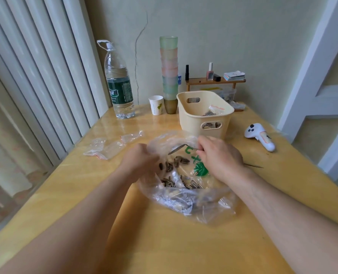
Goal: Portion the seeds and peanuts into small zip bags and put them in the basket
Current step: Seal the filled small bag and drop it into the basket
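A large clear plastic bag (191,196) with green print lies on the wooden table, holding striped sunflower seeds (176,165). My left hand (142,161) grips the bag's left rim. My right hand (221,155) pinches the right rim, holding the mouth apart. Behind the bag stands a cream basket (186,109) with filled small zip bags (213,110) of seeds inside. Empty small zip bags (106,148) lie to the left of my hands.
A big water bottle (120,86), a paper cup (156,104) and a tall stack of coloured cups (170,74) stand at the back. A small wooden shelf (215,81) holds cosmetics. A white controller (261,136) lies right of the basket.
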A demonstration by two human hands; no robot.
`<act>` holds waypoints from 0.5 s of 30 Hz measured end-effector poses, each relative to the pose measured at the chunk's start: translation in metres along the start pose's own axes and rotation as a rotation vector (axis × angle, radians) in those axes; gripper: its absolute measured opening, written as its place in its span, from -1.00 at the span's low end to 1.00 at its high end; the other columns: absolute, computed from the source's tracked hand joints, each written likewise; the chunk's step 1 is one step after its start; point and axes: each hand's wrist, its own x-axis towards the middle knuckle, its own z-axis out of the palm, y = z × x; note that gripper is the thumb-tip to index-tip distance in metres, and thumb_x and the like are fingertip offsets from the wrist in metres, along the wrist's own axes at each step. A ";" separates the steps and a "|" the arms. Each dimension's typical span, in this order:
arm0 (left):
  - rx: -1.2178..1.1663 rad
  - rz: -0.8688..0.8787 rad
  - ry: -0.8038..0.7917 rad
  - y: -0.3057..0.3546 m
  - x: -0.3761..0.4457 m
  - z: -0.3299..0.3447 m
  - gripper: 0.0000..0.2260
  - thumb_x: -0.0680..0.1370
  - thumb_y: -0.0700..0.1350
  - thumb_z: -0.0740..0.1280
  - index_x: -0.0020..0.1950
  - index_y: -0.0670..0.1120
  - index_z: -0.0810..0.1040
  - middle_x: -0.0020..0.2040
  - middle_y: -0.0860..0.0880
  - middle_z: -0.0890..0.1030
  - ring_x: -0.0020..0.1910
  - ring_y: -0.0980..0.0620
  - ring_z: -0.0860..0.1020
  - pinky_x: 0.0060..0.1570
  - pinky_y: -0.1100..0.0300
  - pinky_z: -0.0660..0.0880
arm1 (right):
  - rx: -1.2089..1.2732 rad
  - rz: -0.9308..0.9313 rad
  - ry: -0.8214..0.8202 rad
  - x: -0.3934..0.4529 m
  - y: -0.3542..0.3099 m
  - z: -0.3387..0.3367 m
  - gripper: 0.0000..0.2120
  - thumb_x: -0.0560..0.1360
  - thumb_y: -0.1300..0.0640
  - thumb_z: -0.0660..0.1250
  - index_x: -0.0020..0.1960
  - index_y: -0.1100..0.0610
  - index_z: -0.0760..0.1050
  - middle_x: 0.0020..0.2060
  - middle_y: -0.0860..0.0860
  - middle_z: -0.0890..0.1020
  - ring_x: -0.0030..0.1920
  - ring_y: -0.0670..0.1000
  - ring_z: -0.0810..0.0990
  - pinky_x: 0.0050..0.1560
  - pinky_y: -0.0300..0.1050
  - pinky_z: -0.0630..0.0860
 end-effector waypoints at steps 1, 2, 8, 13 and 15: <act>-0.095 0.008 0.019 0.001 0.001 -0.002 -0.87 0.47 -0.05 0.40 -0.21 -0.08 0.56 -0.37 -0.01 0.58 -0.40 -0.04 0.50 -0.33 0.12 0.44 | 0.004 -0.002 0.035 0.000 0.000 -0.006 -0.81 0.67 -0.01 0.29 -0.07 -0.04 0.32 -0.07 -0.12 0.48 -0.09 0.09 0.49 -0.26 -0.06 0.31; -0.155 0.030 0.046 0.006 -0.002 -0.006 -0.88 0.50 -0.03 0.41 -0.11 -0.07 0.61 -0.31 -0.04 0.60 -0.41 -0.02 0.47 -0.33 0.15 0.40 | 0.007 -0.002 0.067 0.001 -0.001 -0.011 -0.80 0.66 -0.01 0.31 -0.08 -0.05 0.32 -0.07 -0.12 0.49 -0.10 0.09 0.49 -0.25 -0.06 0.32; -0.392 0.207 0.295 0.050 -0.024 -0.030 -0.87 0.64 -0.11 0.32 0.00 0.13 0.46 -0.05 -0.06 0.65 -0.14 -0.06 0.61 -0.27 0.09 0.50 | 0.032 -0.032 0.275 0.002 -0.014 -0.057 -0.77 0.65 0.06 0.31 -0.13 0.00 0.32 -0.09 -0.08 0.44 -0.18 0.13 0.44 -0.26 -0.07 0.30; -0.520 0.220 0.347 0.059 -0.035 -0.036 -0.87 0.63 -0.04 0.35 0.10 0.07 0.43 -0.01 -0.05 0.63 -0.11 -0.08 0.60 -0.23 -0.06 0.58 | -0.011 -0.062 0.356 0.001 -0.027 -0.074 -0.81 0.67 0.08 0.27 -0.11 0.04 0.37 -0.03 0.00 0.51 -0.15 0.15 0.46 -0.31 -0.07 0.30; -0.472 0.217 0.320 0.053 -0.042 -0.034 -0.77 0.62 -0.03 0.38 0.20 0.05 0.39 0.00 -0.06 0.61 -0.22 -0.03 0.55 -0.34 0.04 0.50 | -0.021 -0.052 0.306 -0.003 -0.029 -0.071 -0.84 0.67 0.06 0.29 -0.07 0.04 0.41 0.04 0.00 0.49 -0.06 0.14 0.47 -0.31 -0.10 0.25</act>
